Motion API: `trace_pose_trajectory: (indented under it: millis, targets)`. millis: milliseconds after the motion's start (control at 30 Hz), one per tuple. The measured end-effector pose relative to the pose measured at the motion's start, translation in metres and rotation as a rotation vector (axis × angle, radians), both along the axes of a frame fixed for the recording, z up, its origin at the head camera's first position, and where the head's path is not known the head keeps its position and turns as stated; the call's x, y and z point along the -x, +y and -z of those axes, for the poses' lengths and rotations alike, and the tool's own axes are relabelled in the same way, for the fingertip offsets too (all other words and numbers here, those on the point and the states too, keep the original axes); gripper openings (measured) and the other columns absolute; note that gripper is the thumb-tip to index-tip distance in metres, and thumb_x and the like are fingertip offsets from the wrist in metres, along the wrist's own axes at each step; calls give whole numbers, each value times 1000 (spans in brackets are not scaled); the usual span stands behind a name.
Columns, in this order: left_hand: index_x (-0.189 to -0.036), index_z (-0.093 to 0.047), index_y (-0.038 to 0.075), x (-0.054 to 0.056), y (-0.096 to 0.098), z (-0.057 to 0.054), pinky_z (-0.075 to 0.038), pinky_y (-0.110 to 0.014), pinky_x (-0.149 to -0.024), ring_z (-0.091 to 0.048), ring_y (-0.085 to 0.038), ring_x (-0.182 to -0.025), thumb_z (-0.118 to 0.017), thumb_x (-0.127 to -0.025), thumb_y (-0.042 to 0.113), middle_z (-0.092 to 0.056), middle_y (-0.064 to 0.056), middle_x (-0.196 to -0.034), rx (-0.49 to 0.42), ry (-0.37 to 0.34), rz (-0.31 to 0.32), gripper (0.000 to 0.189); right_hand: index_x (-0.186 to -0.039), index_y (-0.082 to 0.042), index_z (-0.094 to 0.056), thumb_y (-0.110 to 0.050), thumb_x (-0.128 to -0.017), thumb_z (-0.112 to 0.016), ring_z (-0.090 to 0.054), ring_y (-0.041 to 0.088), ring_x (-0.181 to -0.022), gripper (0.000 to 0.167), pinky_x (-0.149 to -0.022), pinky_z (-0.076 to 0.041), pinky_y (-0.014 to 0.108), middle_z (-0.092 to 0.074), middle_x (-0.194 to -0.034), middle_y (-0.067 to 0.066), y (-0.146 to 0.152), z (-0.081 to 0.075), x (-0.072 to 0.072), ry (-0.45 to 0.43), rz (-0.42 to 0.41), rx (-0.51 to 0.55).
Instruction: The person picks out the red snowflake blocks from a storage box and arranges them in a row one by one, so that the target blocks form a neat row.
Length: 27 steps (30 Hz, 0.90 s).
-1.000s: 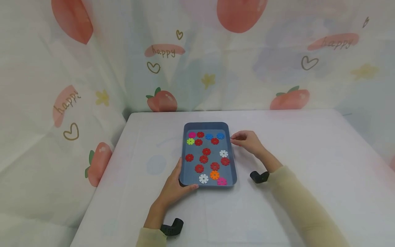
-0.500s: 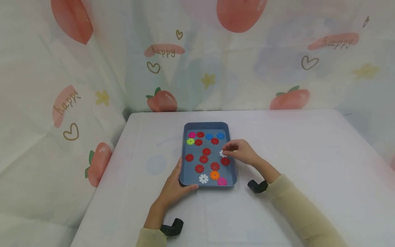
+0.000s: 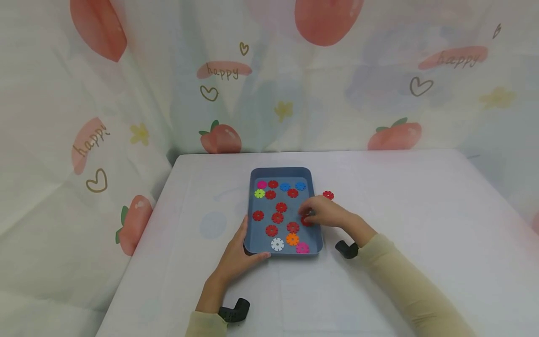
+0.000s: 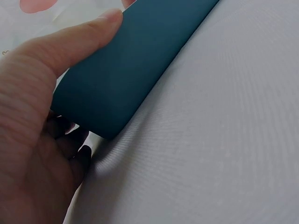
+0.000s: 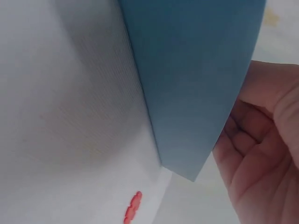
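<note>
My left hand [image 3: 234, 256] grips the near left corner of a blue-grey tray [image 3: 248, 196], its thumb [image 4: 88, 35] over the near rim and its fingers along the side. Several notched plastic snowflake discs lie spread in the tray, among them an orange one [image 3: 292, 239] and a white one [image 3: 277, 244]. My right hand [image 3: 326, 211] reaches over the right wall, its bent fingers low over the tray. They cover a second white disc and part of a red disc [image 3: 306, 222]. Its fingertips are hidden in the right wrist view; I cannot tell whether they pinch a disc.
One red disc [image 3: 328, 194] lies on the white tablecloth [image 3: 387, 196] just right of the tray. Behind and to the left hangs a patterned curtain [image 3: 261, 84]. Black wrist mounts [image 3: 235, 310] stick out at both sleeves.
My right hand has moved left and down from beside the tray to over its right side. The red disc on the cloth now shows beside it. My left hand and the tray stay put.
</note>
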<state>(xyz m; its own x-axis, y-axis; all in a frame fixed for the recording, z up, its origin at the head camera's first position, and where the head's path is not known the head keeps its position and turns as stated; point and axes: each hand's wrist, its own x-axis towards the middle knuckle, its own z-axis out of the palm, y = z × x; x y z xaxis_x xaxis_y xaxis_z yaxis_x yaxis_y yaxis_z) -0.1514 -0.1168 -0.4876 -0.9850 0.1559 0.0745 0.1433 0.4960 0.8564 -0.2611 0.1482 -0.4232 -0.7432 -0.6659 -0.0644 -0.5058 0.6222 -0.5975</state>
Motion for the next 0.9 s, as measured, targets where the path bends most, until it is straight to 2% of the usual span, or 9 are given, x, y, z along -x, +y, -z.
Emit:
trace_pose_trajectory:
  millis: [100, 233, 567, 833, 900]
  targets:
    - [-149, -9, 16, 0, 0, 0, -29, -48, -102, -16, -20, -136, -76, -71, 42, -16, 1, -152, -1, -1, -1, 105, -99, -1, -68, -2, -79, -71, -59, 16, -80, 21, -72, -52, 27, -66, -88, 3, -4, -3, 1, 19, -35, -92]
    - [-149, -9, 17, -1, 0, 0, -29, -48, -102, -16, -20, -136, -76, -71, 42, -16, 1, -152, -2, 0, -2, 105, -99, -1, -69, -1, -77, -72, -59, 17, -81, 22, -74, -52, 29, -66, -87, 4, -7, -5, 1, 21, -54, -155]
    - [-149, -9, 17, -1, -1, 1, -29, -47, -102, -16, -20, -136, -76, -71, 43, -16, 2, -152, 2, -5, -2, 106, -102, -1, -69, 0, -74, -74, -59, 18, -84, 29, -74, -52, 29, -66, -91, 4, -10, -3, 0, 36, -30, -209]
    - [-149, -10, 16, 0, -1, 1, -29, -47, -102, -16, -20, -136, -75, -71, 46, -16, 2, -152, 14, -2, 2, 106, -100, -1, -69, -1, -73, -75, -55, 17, -78, 28, -73, -51, 29, -64, -85, 3, -15, -6, 1, 101, -54, -276]
    - [-149, -10, 16, 0, -1, 1, -29, -47, -102, -17, -19, -136, -75, -71, 45, -16, 2, -152, 12, 0, 4, 106, -100, -1, -69, -2, -73, -76, -54, 17, -77, 28, -71, -51, 29, -63, -83, 3, -16, -8, 1, 94, -55, -287]
